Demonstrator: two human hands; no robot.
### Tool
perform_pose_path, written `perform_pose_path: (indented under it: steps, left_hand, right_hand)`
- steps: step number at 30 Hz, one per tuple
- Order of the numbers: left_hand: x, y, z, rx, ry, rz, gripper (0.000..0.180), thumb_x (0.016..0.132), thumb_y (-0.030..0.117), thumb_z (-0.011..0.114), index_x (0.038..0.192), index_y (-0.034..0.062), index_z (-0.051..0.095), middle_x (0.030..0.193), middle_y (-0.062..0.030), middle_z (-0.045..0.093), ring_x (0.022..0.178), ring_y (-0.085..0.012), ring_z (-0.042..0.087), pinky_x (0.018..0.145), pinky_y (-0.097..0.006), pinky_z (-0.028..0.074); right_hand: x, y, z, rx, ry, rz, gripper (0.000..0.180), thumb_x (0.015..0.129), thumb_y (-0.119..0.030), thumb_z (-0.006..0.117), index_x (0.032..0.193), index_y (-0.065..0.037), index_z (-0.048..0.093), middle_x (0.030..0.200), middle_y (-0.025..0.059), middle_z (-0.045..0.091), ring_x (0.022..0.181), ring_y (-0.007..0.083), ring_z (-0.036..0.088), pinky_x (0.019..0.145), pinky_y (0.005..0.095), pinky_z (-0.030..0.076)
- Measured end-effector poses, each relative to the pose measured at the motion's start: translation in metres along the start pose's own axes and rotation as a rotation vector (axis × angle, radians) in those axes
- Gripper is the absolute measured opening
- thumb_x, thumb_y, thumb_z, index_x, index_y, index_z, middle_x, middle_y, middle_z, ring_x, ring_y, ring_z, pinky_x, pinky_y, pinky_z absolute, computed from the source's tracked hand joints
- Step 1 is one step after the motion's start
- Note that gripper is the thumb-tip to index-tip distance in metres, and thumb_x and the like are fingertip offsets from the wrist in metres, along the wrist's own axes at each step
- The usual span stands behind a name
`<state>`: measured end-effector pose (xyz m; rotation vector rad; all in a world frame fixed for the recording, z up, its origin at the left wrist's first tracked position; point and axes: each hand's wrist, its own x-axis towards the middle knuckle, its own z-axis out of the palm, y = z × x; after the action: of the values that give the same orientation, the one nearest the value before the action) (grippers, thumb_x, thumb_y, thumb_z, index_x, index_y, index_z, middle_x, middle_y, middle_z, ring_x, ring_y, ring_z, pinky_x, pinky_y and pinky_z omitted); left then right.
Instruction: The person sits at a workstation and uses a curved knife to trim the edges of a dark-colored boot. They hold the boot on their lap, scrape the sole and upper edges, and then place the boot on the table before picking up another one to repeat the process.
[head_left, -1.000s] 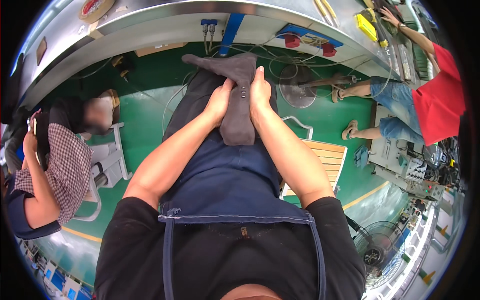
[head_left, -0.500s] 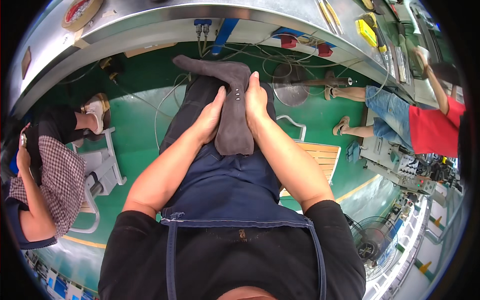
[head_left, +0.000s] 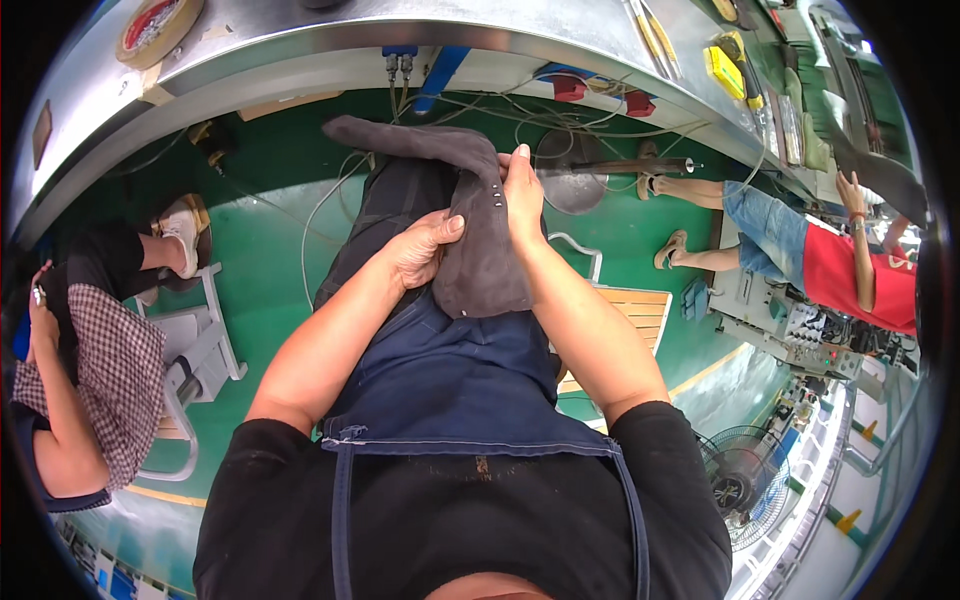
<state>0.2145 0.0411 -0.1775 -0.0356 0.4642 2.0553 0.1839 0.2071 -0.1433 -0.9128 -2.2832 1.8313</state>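
Note:
A dark grey, suede-like boot upper (head_left: 478, 250) lies over my lap. Its foot end bends off to the far left, and a short row of small light marks runs along its upper right side. My left hand (head_left: 425, 248) grips the shaft from the left, thumb across the front and the other fingers partly hidden. On the opposite edge, my right hand (head_left: 523, 200) holds it just beside the marks, fingers largely behind the material. A dark blue apron (head_left: 450, 380) covers my lap under it.
Ahead runs a metal workbench (head_left: 330, 45) with a tape roll (head_left: 158, 28) and a yellow-handled tool (head_left: 725, 72). Cables and a round metal base (head_left: 570, 175) are beneath. One person (head_left: 85, 360) sits at left; another in red (head_left: 850, 265) stands at right, near a fan (head_left: 740, 480).
The boot upper has turned slightly, its foot end swinging left and its lower end shifting right. My left thumb now lies across the front. The person in red has shifted.

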Motion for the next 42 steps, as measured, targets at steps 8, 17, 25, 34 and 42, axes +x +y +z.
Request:
perform_pose_path:
  steps: [8, 17, 25, 34, 42]
  left_hand:
    - [-0.006, 0.000, 0.002, 0.024, 0.010, 0.023, 0.095, 0.076, 0.052, 0.088, 0.144, -0.0025, 0.050, 0.136, -0.0122, 0.065, 0.128, -0.0241, 0.061, 0.112, -0.042, 0.048]
    - [-0.020, 0.004, 0.017, 0.127, 0.009, 0.043, 0.108, 0.075, 0.047, 0.091, 0.152, -0.0054, 0.037, 0.146, -0.0154, 0.055, 0.137, -0.0257, 0.053, 0.116, -0.039, 0.041]
    - [-0.038, -0.002, 0.059, 0.464, 0.163, 0.151, 0.139, 0.060, 0.055, 0.097, 0.157, -0.0090, 0.022, 0.158, -0.0223, 0.038, 0.148, -0.0325, 0.037, 0.122, -0.041, 0.031]
    - [-0.067, 0.013, 0.089, 0.651, 0.089, 0.038, 0.144, 0.058, 0.054, 0.098, 0.159, -0.0072, 0.016, 0.161, -0.0227, 0.029, 0.153, -0.0342, 0.026, 0.125, -0.043, 0.025]
    - [-0.061, -0.001, 0.098, 0.743, 0.180, 0.049, 0.132, 0.066, 0.046, 0.096, 0.157, -0.0077, 0.018, 0.157, -0.0233, 0.034, 0.150, -0.0339, 0.031, 0.123, -0.044, 0.025]
  right_hand:
    - [-0.011, -0.017, -0.004, -0.158, -0.019, -0.074, 0.068, 0.109, -0.053, 0.040, 0.127, 0.008, 0.063, 0.114, 0.0202, 0.071, 0.104, 0.0245, 0.066, 0.094, 0.0349, 0.051]
    - [-0.060, -0.057, -0.018, 0.028, -0.232, 0.179, 0.075, 0.106, -0.063, 0.041, 0.133, 0.005, 0.061, 0.125, 0.0145, 0.068, 0.113, 0.0214, 0.063, 0.099, 0.0323, 0.048]
    - [-0.109, -0.093, -0.052, 0.198, -0.294, 0.451, 0.077, 0.109, -0.061, 0.033, 0.139, 0.005, 0.057, 0.133, 0.0150, 0.065, 0.122, 0.0221, 0.061, 0.107, 0.0333, 0.045]
    - [-0.130, -0.088, -0.044, 0.233, -0.424, 0.292, 0.072, 0.110, -0.058, 0.031, 0.143, 0.004, 0.050, 0.135, 0.0148, 0.061, 0.126, 0.0220, 0.056, 0.110, 0.0336, 0.041]
    - [-0.116, -0.071, -0.051, 0.222, -0.410, 0.227, 0.060, 0.112, -0.051, 0.033, 0.132, 0.001, 0.056, 0.123, 0.0125, 0.064, 0.115, 0.0200, 0.058, 0.104, 0.0330, 0.044]
